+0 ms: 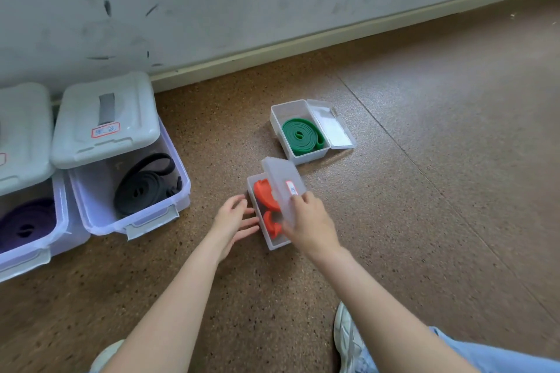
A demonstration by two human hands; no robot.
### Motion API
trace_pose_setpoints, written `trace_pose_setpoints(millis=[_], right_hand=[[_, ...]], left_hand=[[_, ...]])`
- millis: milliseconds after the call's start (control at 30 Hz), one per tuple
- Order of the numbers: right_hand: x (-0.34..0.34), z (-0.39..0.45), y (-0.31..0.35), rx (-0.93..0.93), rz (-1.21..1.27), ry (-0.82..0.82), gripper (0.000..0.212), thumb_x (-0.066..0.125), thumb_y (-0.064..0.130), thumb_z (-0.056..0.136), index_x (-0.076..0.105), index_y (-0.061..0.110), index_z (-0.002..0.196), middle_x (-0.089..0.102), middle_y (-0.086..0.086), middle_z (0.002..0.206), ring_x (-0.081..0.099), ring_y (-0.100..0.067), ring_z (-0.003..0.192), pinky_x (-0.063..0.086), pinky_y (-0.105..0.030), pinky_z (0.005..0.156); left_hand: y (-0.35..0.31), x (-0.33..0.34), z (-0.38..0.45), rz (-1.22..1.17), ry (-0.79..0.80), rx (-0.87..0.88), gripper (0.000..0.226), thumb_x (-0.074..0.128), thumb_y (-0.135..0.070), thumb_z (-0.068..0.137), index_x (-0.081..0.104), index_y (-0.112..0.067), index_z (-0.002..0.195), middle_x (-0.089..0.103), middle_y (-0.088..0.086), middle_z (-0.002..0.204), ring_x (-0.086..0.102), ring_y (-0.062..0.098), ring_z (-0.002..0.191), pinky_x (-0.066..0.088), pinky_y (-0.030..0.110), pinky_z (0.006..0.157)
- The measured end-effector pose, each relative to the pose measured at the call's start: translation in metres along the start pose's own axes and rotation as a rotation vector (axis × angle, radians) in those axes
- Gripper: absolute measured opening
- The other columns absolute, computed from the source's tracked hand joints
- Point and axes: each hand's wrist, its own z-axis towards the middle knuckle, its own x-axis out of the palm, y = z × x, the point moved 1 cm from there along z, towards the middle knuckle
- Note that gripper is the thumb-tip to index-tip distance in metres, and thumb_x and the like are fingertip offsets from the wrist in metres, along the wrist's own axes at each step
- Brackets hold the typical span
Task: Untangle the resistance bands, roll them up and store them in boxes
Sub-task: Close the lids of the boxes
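The right hand [306, 218] pinched the half-raised lid [283, 188] over the orange band [266, 200]. The left hand [235, 216], fingers spread, touched the small box [274, 244].

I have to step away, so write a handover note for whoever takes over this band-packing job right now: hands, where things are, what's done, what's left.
Left hand: open, fingers straight against the left side of the small clear box.
Right hand: grips that box's hinged lid, partly lowered.
Orange band: coiled inside this box.
Green band: rolled in the second small box, lid open flat on the floor.
Black band and purple band: each in a large bin by the wall, lids resting askew on top.
Done: all four visible bands are boxed.
Left: close the orange box, then the green one; probably seat the bin lids.
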Motion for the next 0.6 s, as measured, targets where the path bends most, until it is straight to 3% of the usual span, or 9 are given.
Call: trace_pose_setpoints(millis=[100, 200, 267, 367, 467, 600], right_hand=[[0.026, -0.002, 0.017, 0.016, -0.158, -0.063, 0.033, 0.057, 0.022, 0.084, 0.050, 0.009, 0.113, 0.050, -0.010, 0.115, 0.048, -0.028, 0.102, 0.039, -0.035, 0.083], [0.038, -0.002, 0.028, -0.014, -0.228, -0.193, 0.028, 0.082, 0.022, 0.051, 0.064, 0.013, 0.070, 0.063, -0.005, 0.076, 0.059, -0.022, 0.064, 0.045, -0.028, 0.053], [0.045, -0.001, 0.033, -0.045, -0.261, -0.173, 0.022, 0.079, 0.017, 0.043, 0.062, 0.016, 0.058, 0.062, -0.003, 0.065, 0.057, -0.019, 0.054, 0.041, -0.024, 0.045], [0.056, 0.000, 0.028, -0.027, -0.305, -0.200, 0.014, 0.069, 0.014, 0.051, 0.067, 0.015, 0.065, 0.061, -0.002, 0.067, 0.057, -0.018, 0.056, 0.038, -0.023, 0.047], [0.063, 0.001, 0.020, -0.043, -0.325, -0.221, 0.026, 0.078, 0.020, 0.051, 0.071, 0.015, 0.076, 0.064, -0.001, 0.073, 0.058, -0.019, 0.060, 0.041, -0.024, 0.051], [0.070, -0.004, 0.013, -0.072, -0.321, -0.288, 0.034, 0.080, 0.023, 0.055, 0.072, 0.014, 0.087, 0.065, -0.002, 0.080, 0.058, -0.020, 0.064, 0.045, -0.026, 0.057]], left_hand=[[-0.005, -0.001, 0.005, -0.020, 0.027, -0.058, 0.025, 0.043, -0.029, 0.099, 0.049, -0.010, 0.114, 0.058, 0.013, 0.106, 0.062, 0.025, 0.087, 0.053, 0.037, 0.074], [-0.005, 0.007, 0.010, 0.012, 0.045, -0.103, 0.027, 0.051, -0.034, 0.095, 0.054, -0.010, 0.106, 0.062, 0.011, 0.101, 0.062, 0.024, 0.087, 0.053, 0.035, 0.071], [-0.003, 0.012, 0.014, 0.061, -0.018, -0.073, 0.021, 0.058, -0.026, 0.092, 0.053, -0.008, 0.103, 0.062, 0.013, 0.102, 0.063, 0.020, 0.081, 0.055, 0.030, 0.064], [0.001, 0.012, 0.021, 0.049, -0.081, -0.061, 0.007, 0.058, -0.011, 0.091, 0.052, -0.007, 0.090, 0.060, 0.016, 0.100, 0.060, 0.017, 0.075, 0.056, 0.028, 0.065], [0.002, 0.012, 0.025, 0.049, -0.057, -0.083, 0.014, 0.055, -0.010, 0.093, 0.051, -0.001, 0.103, 0.060, 0.020, 0.108, 0.061, 0.023, 0.087, 0.052, 0.034, 0.077], [-0.005, 0.018, 0.028, 0.327, -0.149, -0.025, 0.011, 0.053, -0.014, 0.095, 0.049, -0.004, 0.098, 0.057, 0.017, 0.113, 0.058, 0.026, 0.103, 0.053, 0.034, 0.075]])
